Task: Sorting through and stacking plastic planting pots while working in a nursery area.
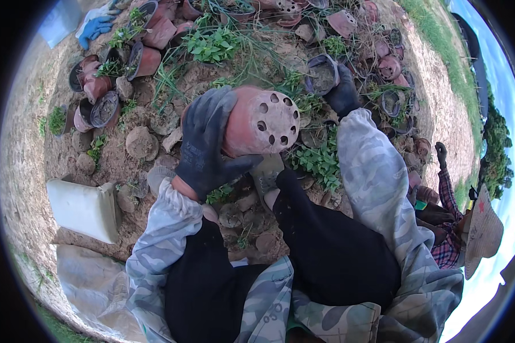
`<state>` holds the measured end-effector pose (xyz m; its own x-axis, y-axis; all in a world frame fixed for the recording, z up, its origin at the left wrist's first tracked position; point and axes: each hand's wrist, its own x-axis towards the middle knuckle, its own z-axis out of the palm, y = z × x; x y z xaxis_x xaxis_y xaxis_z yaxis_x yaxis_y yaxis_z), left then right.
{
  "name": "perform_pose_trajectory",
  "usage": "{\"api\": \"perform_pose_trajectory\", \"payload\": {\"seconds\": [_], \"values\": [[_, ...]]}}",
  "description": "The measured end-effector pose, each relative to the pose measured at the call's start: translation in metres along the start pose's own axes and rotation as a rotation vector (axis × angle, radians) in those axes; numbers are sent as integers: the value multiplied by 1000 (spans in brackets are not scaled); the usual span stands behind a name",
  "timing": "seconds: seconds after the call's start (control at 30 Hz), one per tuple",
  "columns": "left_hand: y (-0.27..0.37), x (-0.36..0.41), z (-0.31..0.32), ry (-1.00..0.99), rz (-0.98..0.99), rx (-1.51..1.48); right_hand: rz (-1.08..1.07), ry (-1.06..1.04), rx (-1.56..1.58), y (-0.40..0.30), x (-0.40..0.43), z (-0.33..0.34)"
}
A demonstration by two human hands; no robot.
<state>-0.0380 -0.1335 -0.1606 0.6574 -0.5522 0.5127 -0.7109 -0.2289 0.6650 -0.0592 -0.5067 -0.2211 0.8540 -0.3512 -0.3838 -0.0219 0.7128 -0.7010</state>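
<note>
My left hand (206,141), in a dark work glove, grips a reddish plastic plant pot (279,120) from its left side. The pot's base faces up towards me and shows a ring of round drainage holes. Farther out to the right, my right hand (343,92), also gloved, holds the rim of a second plant pot (322,77) with dry soil inside. Most of the right fingers are hidden behind that rim. Below the held pot are my shoe (267,176) and a leafy green weed (322,165).
Tipped pots (148,60) with weeds lie ahead and on both sides. Pot-shaped soil clods (141,143) cover the ground near my feet. A white block-like object (83,210) and plastic sheeting (90,278) lie left. Blue-and-white gloves (96,28) lie far left. A person in a straw hat (483,231) is at right.
</note>
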Motion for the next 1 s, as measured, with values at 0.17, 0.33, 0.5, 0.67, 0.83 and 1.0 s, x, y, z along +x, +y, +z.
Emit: {"api": "perform_pose_trajectory", "payload": {"seconds": [0.17,0.33,0.5,0.67,0.83,1.0], "values": [[3,4,-3,-34,62,35,-49,116,-374,1,26,-13],[2,4,-20,-168,35,-68,-276,-153,-703,13,25,5],[-11,25,-37,-82,-261,-563,-146,-230,-284,33,10,41],[-57,98,-5,-349,-437,-244,-132,-437,-590,33,7,78],[-74,127,43,-521,-251,67,218,-505,-185,34,-5,101],[-79,130,42,-501,-302,225,-91,-417,-696,39,-5,102]]}}
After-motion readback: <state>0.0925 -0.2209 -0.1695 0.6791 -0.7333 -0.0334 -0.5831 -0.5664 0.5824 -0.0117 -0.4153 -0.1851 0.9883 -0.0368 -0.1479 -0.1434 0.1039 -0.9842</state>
